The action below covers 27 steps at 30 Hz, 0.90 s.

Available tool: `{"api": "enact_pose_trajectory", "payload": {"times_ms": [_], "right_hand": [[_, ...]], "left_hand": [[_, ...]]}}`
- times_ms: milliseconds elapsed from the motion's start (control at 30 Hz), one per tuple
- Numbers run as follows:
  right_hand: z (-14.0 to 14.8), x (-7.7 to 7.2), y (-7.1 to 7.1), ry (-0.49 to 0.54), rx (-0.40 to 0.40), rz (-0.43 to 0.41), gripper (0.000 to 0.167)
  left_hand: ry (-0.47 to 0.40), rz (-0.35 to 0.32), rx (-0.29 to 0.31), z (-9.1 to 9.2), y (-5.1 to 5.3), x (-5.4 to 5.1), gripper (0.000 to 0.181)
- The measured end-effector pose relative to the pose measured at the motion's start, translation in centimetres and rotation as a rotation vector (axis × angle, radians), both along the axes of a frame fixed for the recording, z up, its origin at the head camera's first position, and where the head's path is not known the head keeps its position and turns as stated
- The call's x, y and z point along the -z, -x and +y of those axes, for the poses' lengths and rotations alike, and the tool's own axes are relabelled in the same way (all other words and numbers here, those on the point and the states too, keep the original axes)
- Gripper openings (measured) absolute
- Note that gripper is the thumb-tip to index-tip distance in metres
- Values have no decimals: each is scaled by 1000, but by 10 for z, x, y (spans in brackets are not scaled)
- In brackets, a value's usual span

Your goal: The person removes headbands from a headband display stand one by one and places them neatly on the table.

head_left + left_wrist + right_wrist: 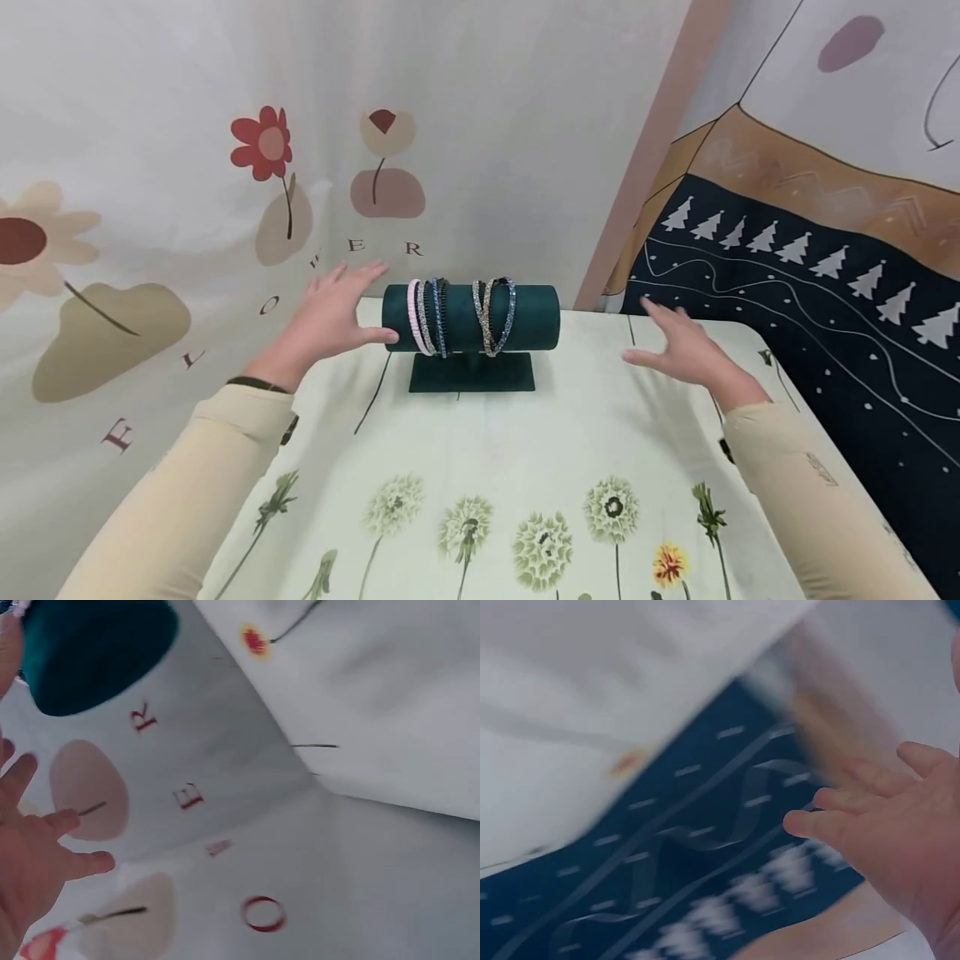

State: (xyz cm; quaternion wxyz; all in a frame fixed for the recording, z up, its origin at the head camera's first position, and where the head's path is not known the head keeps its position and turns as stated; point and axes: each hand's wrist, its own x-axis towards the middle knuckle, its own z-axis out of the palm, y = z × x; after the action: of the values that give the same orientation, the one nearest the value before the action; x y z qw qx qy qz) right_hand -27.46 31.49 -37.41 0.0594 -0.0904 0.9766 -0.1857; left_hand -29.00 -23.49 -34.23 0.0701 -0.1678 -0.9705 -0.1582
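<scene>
A dark green cylindrical stand [534, 321] on a flat base holds several bands: a pink one [414, 317], silver and blue ones beside it, and crossed silver, gold and blue ones right of centre. My left hand [330, 315], fingers spread, is at the cylinder's left end, its thumb tip close to it; whether they touch I cannot tell. The left wrist view shows that hand [34, 862] by the green end [97, 660]. My right hand [682, 346] is spread in the air, right of the stand and apart from it; the right wrist view shows it [900, 825] holding nothing.
The stand is towards the back of a table with a pale flower-print cloth [555, 450]. Behind hangs a light curtain [510, 125] with flowers and letters. To the right is a dark blue cloth [825, 333] with white trees.
</scene>
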Motion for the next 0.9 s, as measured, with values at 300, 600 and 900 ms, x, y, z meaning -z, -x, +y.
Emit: {"api": "enact_pose_trajectory", "payload": {"times_ms": [300, 600, 900], "right_hand": [[-125, -41, 23, -17, -261, 160, 126], [-173, -36, 41, -52, -348, 184, 151], [-184, -32, 49, -99, -351, 178, 149]], "left_hand": [[55, -89, 9, 20, 10, 0, 113], [37, -80, 0, 27, 11, 8, 109], [10, -80, -21, 26, 9, 10, 111]]}}
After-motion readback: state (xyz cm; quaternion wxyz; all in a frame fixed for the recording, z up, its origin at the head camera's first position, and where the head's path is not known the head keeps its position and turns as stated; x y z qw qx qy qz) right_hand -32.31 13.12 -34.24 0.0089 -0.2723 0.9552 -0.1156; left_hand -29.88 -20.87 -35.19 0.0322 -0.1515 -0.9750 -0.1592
